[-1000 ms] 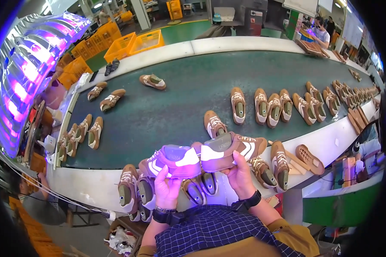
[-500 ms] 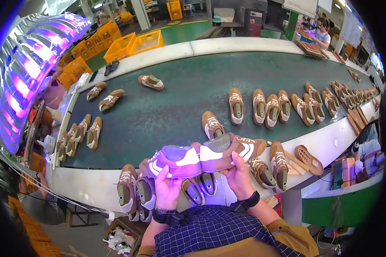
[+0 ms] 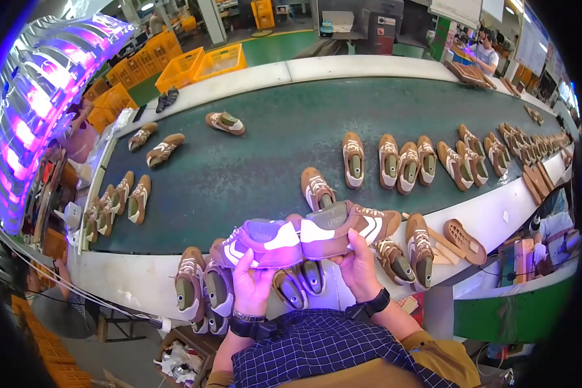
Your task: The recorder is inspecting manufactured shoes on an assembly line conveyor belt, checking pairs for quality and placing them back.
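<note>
My left hand [image 3: 251,284] grips a brown and white sneaker [image 3: 283,240] by its sole and side, under violet light. In my right hand [image 3: 359,271] is a matching sneaker [image 3: 324,239], thumb against its side. The two sneakers are held heel to heel, close together above the near white ledge, each with a grey-green last inside. Below them, partly hidden by my hands, more lasted shoes [image 3: 292,290] stand on the ledge. Several sneakers [image 3: 191,284] stand by my left hand, and others [image 3: 420,249] sit to the right of my right hand.
Beyond the ledge runs a dark green conveyor belt [image 3: 239,174] with sneakers scattered left and lined up right. Loose soles [image 3: 464,240] lie on the ledge at right. A glowing violet light unit [image 3: 45,103] hangs at left. Yellow crates [image 3: 220,61] and a person [image 3: 486,53] are beyond the belt.
</note>
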The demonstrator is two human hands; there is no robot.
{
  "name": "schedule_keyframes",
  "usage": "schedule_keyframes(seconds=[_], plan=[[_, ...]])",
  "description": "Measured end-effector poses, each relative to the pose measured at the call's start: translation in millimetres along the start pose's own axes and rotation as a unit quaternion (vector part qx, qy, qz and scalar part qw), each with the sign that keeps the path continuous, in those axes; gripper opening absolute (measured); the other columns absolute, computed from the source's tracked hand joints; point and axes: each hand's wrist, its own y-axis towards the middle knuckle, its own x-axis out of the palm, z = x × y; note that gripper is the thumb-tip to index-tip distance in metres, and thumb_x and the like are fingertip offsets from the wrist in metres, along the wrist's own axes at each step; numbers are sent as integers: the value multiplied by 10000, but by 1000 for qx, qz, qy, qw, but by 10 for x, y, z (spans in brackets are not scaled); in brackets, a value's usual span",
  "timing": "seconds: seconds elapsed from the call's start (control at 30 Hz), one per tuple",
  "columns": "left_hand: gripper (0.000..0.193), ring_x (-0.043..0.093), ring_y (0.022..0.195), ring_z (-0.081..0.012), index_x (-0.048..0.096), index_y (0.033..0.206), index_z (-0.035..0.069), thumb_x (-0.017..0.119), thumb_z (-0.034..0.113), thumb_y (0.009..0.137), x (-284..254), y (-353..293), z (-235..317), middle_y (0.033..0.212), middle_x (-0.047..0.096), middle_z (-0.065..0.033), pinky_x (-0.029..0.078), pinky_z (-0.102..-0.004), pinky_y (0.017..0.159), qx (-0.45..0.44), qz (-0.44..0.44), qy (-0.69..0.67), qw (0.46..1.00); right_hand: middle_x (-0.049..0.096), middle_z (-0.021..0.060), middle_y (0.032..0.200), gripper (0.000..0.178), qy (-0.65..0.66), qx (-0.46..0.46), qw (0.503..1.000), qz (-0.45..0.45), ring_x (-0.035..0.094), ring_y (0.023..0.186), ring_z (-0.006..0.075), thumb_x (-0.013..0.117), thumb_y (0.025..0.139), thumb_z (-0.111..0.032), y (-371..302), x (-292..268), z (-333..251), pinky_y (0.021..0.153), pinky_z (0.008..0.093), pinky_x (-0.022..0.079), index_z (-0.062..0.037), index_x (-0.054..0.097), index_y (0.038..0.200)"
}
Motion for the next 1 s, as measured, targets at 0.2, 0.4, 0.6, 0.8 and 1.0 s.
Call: schedule_keyframes(seconds=[0.2,0.4,0.6,0.8,1.0], plan=[[486,502,1163,-305,408,1304,64,578,114,851,-17,14,-21,1248,515,-128,432,-521,971,5,-5,-3,1000,626,68,1042,340,-7,5,1000,15,637,853,150,532,920,-274,6,-25,25,640,248,540,-43,507,1169],[449,509,1152,-284,415,1300,53,543,157,882,-30,-4,-43,1248,517,-127,419,-494,981,6,0,31,1000,613,72,1062,359,-27,0,1000,14,620,905,162,517,922,-306,2,-67,65,710,286,524,-47,503,1171],[439,534,1119,-253,424,1283,37,542,117,868,2,-20,-37,1218,532,-104,445,-439,965,40,1,69,997,588,99,1124,385,-29,1,1000,-7,621,972,202,542,914,-237,11,-146,23,776,337,549,-49,450,1237],[463,522,1127,-232,428,1280,45,558,59,836,51,-76,2,1209,533,-88,428,-401,983,59,-14,91,994,616,85,1090,402,-95,-28,995,7,629,946,204,565,895,-290,-32,-130,-52,787,363,536,-58,483,1212],[483,521,1128,-223,426,1280,44,562,27,817,66,-99,13,1211,529,-86,417,-393,992,65,-8,98,993,579,109,1101,428,-103,-26,994,4,628,923,209,573,874,-192,-53,-179,-98,718,360,567,-33,421,1241]])
